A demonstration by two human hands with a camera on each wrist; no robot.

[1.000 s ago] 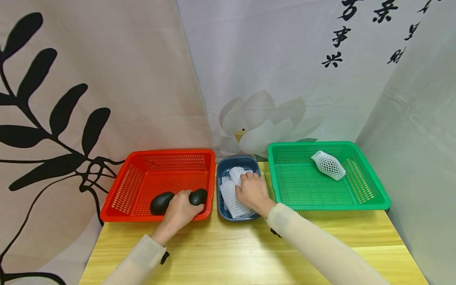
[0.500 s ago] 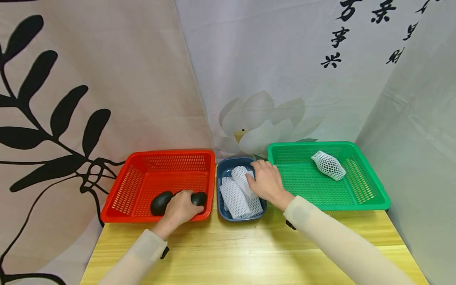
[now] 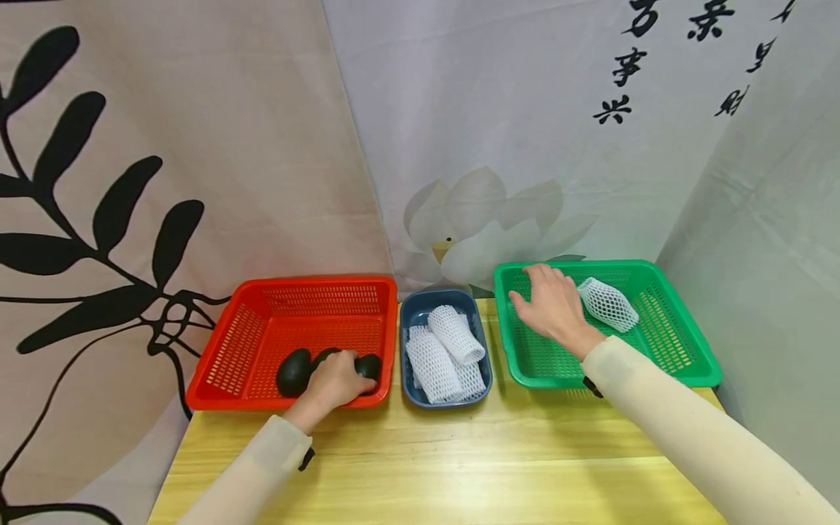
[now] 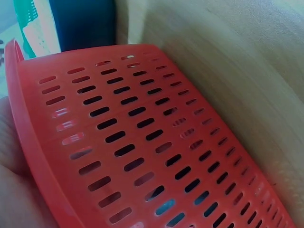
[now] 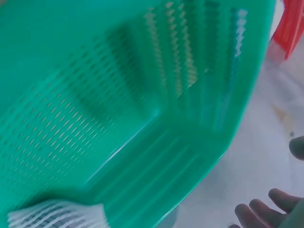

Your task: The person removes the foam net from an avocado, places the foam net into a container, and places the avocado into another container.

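In the head view, my left hand (image 3: 333,382) reaches into the red basket (image 3: 315,281), its thumb and fingers round the right-hand dark avocado (image 3: 370,367). Another avocado (image 3: 293,373) lies left of the hand, and a third avocado (image 3: 324,356) is partly hidden behind the fingers. The left wrist view shows mostly the basket's slotted wall and a blurred part of the hand (image 4: 19,190). My right hand (image 3: 554,306) hovers over the green basket (image 3: 682,380), thumb and fingers apart, holding nothing. Beside it lies a bulging white foam net sleeve (image 3: 609,305).
Between the baskets, a dark blue tray (image 3: 408,310) holds several flat white foam net sleeves (image 3: 435,367). All stand on a wooden table (image 3: 426,467), with a printed cloth (image 3: 262,146) hanging close behind.
My right hand has left the foam net sleeves in the tray and moved right, over the green basket. One sleeve lies shifted on top. My left hand has barely moved; the left-hand avocado has turned slightly.
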